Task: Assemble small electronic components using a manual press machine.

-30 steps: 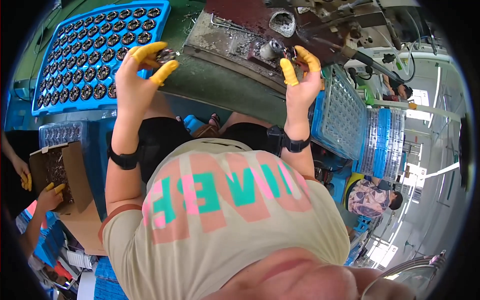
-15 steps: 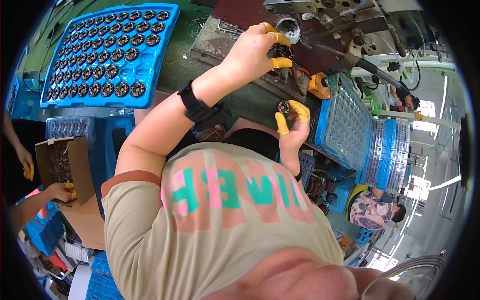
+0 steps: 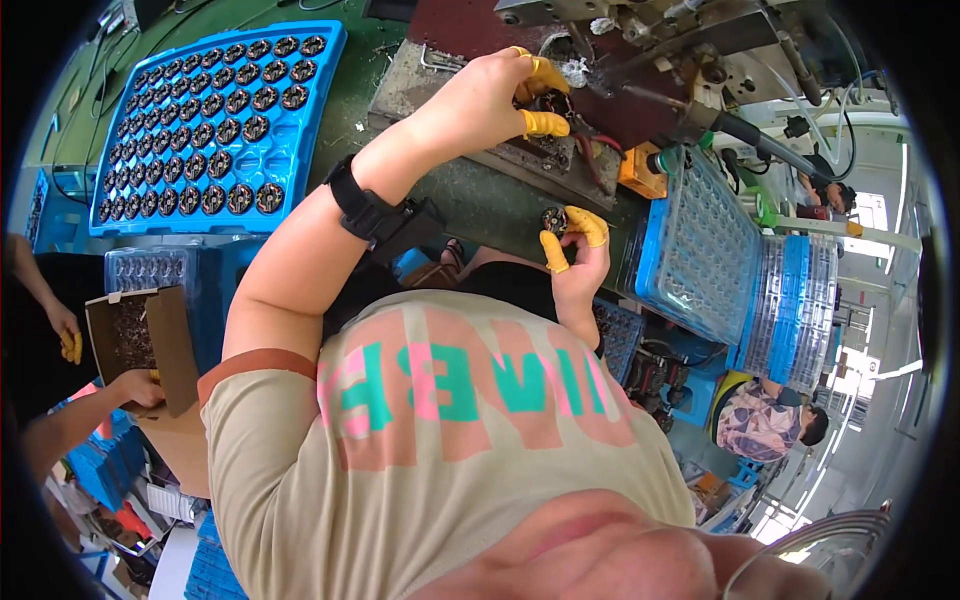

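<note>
My left hand, with yellow finger cots and a black watch on the wrist, is closed around a dark round part above the worn metal block. The fingers hide much of that part. Lower and to the right, my right hand pinches a small round black part with metallic bits between yellow-covered thumb and fingers, near the bench edge. At the left lies a blue tray with rows of similar round parts; a few of its pockets hold none.
Metal machinery stands just beyond my hands, with a metal block under the left one. Clear-and-blue trays stand at the right. At left, a co-worker's hand reaches to a cardboard box. Another person is at far right.
Both hands have shifted slightly left in the picture, along with a small shift of the view. The part in my right hand now shows more of its round face. Both grips stay closed.
</note>
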`<state>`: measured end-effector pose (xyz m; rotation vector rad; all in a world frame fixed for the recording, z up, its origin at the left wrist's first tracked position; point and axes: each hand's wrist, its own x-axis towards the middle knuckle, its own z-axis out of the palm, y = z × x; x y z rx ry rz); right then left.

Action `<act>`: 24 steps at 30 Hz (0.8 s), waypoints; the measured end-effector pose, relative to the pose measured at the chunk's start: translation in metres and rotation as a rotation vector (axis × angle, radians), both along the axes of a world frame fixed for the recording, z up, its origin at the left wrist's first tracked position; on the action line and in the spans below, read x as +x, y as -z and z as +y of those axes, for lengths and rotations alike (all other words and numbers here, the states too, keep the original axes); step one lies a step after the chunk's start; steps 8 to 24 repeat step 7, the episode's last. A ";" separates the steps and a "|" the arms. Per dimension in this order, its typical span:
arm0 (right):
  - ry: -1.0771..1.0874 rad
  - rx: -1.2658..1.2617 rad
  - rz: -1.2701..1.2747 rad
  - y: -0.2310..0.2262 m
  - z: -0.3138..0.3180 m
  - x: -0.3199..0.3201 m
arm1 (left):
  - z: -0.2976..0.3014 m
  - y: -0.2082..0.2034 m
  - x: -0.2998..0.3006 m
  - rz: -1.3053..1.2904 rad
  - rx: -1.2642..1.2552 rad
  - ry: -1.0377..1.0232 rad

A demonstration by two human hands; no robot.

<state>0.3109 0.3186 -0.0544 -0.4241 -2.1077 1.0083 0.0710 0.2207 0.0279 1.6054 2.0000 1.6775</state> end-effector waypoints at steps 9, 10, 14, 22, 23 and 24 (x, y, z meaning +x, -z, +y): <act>0.019 -0.029 -0.027 0.007 -0.001 -0.003 | -0.001 0.013 0.004 0.151 0.064 -0.081; 0.019 -0.029 -0.027 0.007 -0.001 -0.003 | -0.001 0.013 0.004 0.151 0.064 -0.081; 0.019 -0.029 -0.027 0.007 -0.001 -0.003 | -0.001 0.013 0.004 0.151 0.064 -0.081; 0.019 -0.029 -0.027 0.007 -0.001 -0.003 | -0.001 0.013 0.004 0.151 0.064 -0.081; 0.019 -0.029 -0.027 0.007 -0.001 -0.003 | -0.001 0.013 0.004 0.151 0.064 -0.081; 0.019 -0.029 -0.027 0.007 -0.001 -0.003 | -0.001 0.013 0.004 0.151 0.064 -0.081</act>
